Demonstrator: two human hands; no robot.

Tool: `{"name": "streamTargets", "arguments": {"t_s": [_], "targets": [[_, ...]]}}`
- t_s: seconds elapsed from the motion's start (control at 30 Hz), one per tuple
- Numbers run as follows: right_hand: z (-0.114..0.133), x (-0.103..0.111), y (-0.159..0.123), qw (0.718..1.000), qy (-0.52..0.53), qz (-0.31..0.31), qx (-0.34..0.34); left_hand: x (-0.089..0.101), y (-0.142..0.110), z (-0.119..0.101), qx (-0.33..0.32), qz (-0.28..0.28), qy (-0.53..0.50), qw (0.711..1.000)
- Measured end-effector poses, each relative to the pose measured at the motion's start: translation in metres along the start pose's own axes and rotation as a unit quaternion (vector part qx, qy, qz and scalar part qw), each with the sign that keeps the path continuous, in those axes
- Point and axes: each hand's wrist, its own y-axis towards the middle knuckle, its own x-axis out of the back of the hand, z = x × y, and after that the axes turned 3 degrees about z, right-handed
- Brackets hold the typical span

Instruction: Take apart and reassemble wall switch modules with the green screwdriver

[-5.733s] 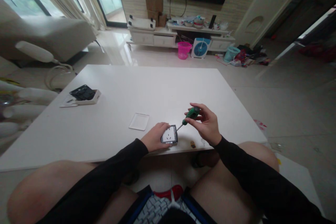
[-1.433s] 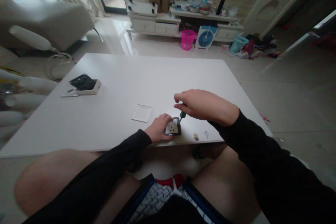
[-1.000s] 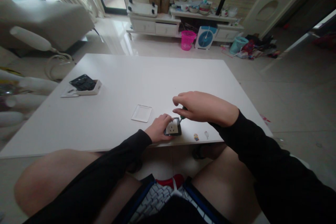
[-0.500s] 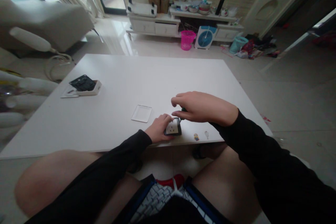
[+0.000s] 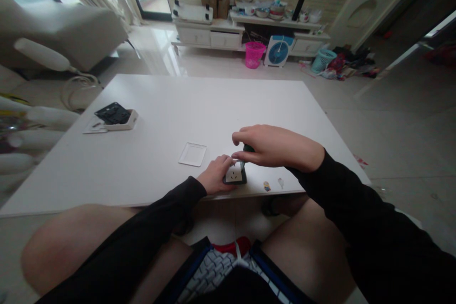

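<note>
Near the front edge of the white table (image 5: 160, 104) lies a wall socket (image 5: 234, 175), its pale slotted face upward within a dark frame. My left hand (image 5: 218, 174) grips the socket from its left side, thumb and fingers around the frame. Above its right part, my right hand (image 5: 265, 145) is closed on a screwdriver (image 5: 248, 148) with a dark green handle. The shaft slants down to the socket's right edge; where its tip sits is too small to tell. A clear square cover (image 5: 192, 154) lies flat to the left of the socket.
Two small stickers, one a yellow-and-blue figure (image 5: 267, 185) and one pale (image 5: 281, 183), lie right of the socket. At the table's far left, a dark square plate (image 5: 113, 112) rests on an open box (image 5: 128, 123). A pink basket (image 5: 254, 55) stands on the floor beyond.
My right hand has turned slightly, and more of the screwdriver's handle shows. My left hand and the socket stay in place.
</note>
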Motion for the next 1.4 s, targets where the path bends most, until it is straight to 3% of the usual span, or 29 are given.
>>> {"name": "streamTargets", "arguments": {"t_s": [0.27,0.47,0.53,0.8,1.03,1.3,1.4], "targets": [[0.0049,0.0041,-0.003,0.999,-0.025,0.003,0.043,0.0016,-0.0008,-0.0011,0.003,-0.001,0.006,1.0],[0.0046,-0.0031,0.0022,0.995,-0.065,-0.031,-0.064,-0.0008,0.0006,0.0,0.004,0.0,0.01,1.0],[0.004,-0.0034,0.0023,0.994,-0.073,-0.028,-0.072,-0.0008,0.0004,-0.0007,0.009,-0.004,0.015,1.0],[0.004,0.0026,-0.0018,0.999,-0.04,-0.011,0.028,0.0006,-0.0008,-0.0013,0.005,-0.002,0.005,1.0],[0.0032,-0.0044,0.0025,0.995,-0.065,-0.03,-0.067,0.0007,0.0002,-0.0028,0.013,-0.002,0.013,1.0],[0.0048,0.0035,-0.0027,0.998,-0.034,-0.017,0.041,0.0011,-0.0012,-0.002,0.004,-0.003,0.004,1.0],[0.0052,0.0013,-0.0004,0.999,-0.027,-0.023,0.019,0.0005,-0.0002,-0.0005,-0.003,-0.001,-0.001,1.0]]}}
